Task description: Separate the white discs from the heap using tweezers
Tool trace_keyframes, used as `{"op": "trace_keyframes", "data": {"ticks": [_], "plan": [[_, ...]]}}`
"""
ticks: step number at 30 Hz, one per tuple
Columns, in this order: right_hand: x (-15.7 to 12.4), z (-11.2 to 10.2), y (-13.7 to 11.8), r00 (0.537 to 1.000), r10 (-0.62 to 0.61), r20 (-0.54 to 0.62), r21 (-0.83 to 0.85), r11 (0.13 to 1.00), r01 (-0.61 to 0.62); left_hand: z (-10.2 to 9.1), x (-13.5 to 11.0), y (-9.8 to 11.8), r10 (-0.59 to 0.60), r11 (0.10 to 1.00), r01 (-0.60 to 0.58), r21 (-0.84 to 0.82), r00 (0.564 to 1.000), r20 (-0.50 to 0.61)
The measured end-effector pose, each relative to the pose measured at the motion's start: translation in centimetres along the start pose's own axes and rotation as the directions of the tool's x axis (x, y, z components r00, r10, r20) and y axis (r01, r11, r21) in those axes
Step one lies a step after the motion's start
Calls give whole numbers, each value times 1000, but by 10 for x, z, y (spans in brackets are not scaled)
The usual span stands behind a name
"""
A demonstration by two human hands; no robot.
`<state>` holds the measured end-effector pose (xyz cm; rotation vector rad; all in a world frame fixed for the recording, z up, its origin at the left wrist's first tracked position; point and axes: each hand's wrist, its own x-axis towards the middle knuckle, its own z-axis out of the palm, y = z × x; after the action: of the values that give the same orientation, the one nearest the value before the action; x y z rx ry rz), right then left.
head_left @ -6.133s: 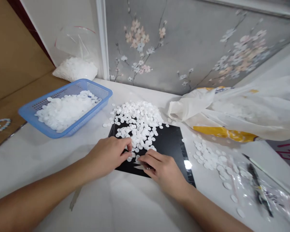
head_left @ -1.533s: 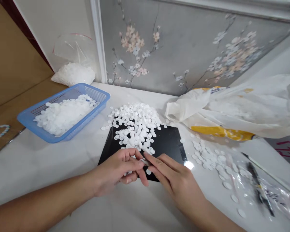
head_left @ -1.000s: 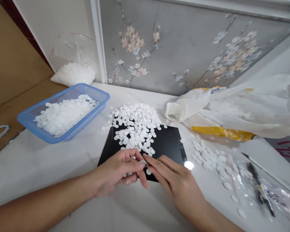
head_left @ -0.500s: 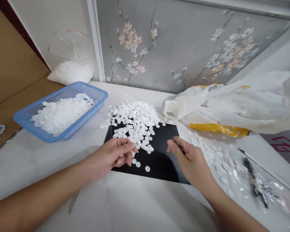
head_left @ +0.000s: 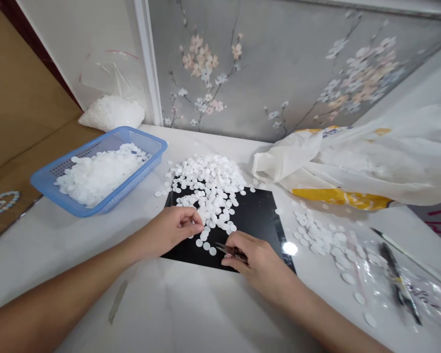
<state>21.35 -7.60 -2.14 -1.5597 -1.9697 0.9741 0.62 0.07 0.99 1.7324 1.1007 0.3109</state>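
Note:
My right hand [head_left: 253, 257] is closed around dark metal tweezers [head_left: 236, 253], whose tips point left, close to a loose white disc [head_left: 212, 251] on the black board [head_left: 257, 211]. At the left side of the board, my left hand [head_left: 176, 226] has thumb and forefinger pinched together at the edge of the scattered discs. Whatever is between those fingertips, if anything, is too small to make out. A heap of small white round discs [head_left: 215, 171] covers the far part of the board and spills onto the white table [head_left: 191, 314].
A blue basket [head_left: 99, 208] of translucent white discs stands at the left, with a filled clear bag [head_left: 113, 113] behind it. On the right lie a white-and-yellow plastic bag [head_left: 353, 162], more loose discs [head_left: 316, 235] and a black pen [head_left: 400, 284] on clear packets.
My right hand has moved left and down with the tweezers, over the board toward the loose discs. My left hand's fingers have drawn into a pinch. The view has shifted slightly.

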Motion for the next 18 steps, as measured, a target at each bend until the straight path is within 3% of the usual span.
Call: {"op": "trace_keyframes", "data": {"ticks": [4,7,11,18], "plan": [[8,5,-10,998,59,-19,107,993,-57,3,-6,2,4,956,7,294,999,-34],[14,10,-15,999,17,-32,22,1000,-16,7,-8,-1,6,926,4,377,1000,-27],[18,12,-18,1000,-6,-3,-86,996,5,12,-7,-7,43,925,-21,379,998,-48],[24,13,-27,992,123,-25,-23,992,-124,11,-9,-11,70,949,-64,309,998,-8]]}}
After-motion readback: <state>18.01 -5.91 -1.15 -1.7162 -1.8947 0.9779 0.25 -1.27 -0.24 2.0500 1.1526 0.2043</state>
